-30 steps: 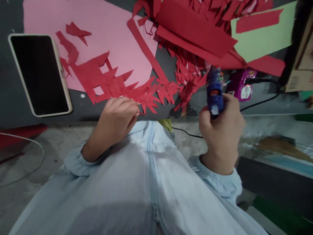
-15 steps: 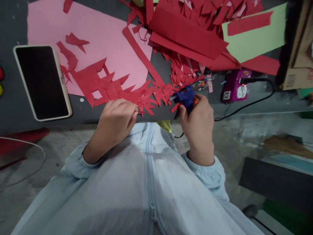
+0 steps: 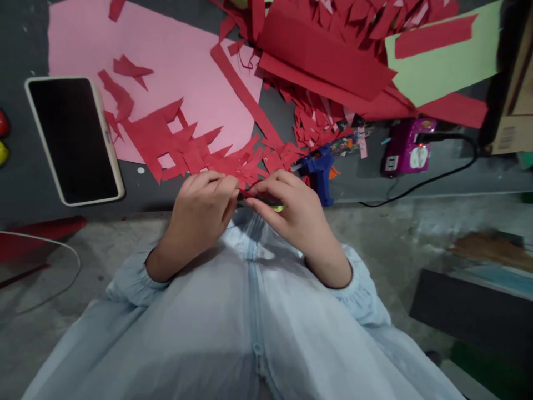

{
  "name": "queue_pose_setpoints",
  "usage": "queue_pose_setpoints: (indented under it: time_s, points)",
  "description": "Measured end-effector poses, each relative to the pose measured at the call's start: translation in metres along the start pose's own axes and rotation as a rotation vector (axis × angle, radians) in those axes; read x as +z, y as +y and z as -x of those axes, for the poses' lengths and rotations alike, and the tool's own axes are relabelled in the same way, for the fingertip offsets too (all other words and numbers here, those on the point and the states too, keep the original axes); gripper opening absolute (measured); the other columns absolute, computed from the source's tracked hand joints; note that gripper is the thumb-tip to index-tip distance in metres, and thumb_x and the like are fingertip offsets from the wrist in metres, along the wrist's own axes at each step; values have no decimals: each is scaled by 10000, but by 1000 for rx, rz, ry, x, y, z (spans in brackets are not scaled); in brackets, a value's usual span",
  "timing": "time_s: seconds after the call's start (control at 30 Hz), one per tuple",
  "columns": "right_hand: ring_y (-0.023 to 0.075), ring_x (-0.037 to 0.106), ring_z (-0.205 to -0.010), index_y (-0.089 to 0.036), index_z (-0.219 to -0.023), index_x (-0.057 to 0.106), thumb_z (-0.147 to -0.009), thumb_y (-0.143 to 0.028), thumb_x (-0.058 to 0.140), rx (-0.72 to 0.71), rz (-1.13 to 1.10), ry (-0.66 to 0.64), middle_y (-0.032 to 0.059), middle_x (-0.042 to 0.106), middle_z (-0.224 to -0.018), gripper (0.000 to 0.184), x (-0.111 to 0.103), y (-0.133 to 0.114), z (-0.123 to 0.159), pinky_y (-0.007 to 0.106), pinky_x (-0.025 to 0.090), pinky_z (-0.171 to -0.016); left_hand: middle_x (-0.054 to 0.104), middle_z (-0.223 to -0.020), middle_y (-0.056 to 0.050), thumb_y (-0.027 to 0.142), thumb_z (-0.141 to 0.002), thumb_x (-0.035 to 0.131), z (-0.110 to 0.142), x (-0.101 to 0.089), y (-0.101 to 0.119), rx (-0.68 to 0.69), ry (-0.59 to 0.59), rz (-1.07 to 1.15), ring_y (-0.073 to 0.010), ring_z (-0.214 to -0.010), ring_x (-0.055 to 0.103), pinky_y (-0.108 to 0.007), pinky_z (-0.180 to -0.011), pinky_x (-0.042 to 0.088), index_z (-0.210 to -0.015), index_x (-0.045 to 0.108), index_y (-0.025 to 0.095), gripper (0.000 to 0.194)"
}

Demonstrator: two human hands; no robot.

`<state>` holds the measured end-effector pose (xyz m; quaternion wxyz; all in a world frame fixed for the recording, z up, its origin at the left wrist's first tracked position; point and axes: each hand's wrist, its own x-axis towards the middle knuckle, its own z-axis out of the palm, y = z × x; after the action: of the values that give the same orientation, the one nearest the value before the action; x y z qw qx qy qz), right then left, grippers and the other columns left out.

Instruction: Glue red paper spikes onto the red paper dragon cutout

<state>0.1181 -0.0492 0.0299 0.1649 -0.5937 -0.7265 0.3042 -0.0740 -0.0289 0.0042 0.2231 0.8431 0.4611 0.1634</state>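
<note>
Pinching a thin red sliver [image 3: 245,194], seemingly paper: left hand [image 3: 203,204], right hand [image 3: 295,209].

The paper scrap [image 3: 246,194] at the centre is red, the glue gun [image 3: 321,173] right of centre blue with an orange trigger [image 3: 334,173]. Upper left, a sheet [image 3: 175,61] is plain pink; upper right, a card [image 3: 449,72] is pale green. The jacket [image 3: 225,316], bottom centre, is light blue.

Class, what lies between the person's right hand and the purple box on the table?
A blue glue gun lies between the right hand and the purple box, in the head view.
</note>
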Motion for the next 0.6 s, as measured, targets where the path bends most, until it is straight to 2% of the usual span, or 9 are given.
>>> queue_pose_setpoints:
  time_s: [0.13,0.33,0.47,0.6]
  points:
    - [193,597,-780,-220,-825,652,-947,-361,571,47,-15,-8,50,643,-817,203,0,3,-8,308,441,-689,713,-917,-76,338,-1027,415,2,4,-1,-36,19,46,-237,-916,646,-373,-795,473,-954,649,178,292]
    - [207,592,-751,-215,-758,616,-901,-294,566,160,105,-7,63,660,-777,171,-2,7,-21,322,408,-677,730,-967,-44,300,-1032,434,9,12,-8,-61,159,70,-195,-966,652,-368,-929,504,-999,638,208,226]
    - [195,572,-690,-217,-706,594,-888,-316,563,221,160,-20,56,656,-734,209,2,6,-31,315,377,-638,719,-1114,-84,273,-1005,489,12,18,-12,-14,210,-34,-241,-1110,642,-432,-1017,506,-1107,660,203,211]
    - [191,550,-657,-218,-683,590,-875,-326,576,261,191,-23,59,652,-711,221,4,4,-38,317,351,-610,690,-1209,-124,264,-1000,508,13,20,-13,23,174,-89,-271,-1181,623,-448,-1043,516,-1197,667,192,263]
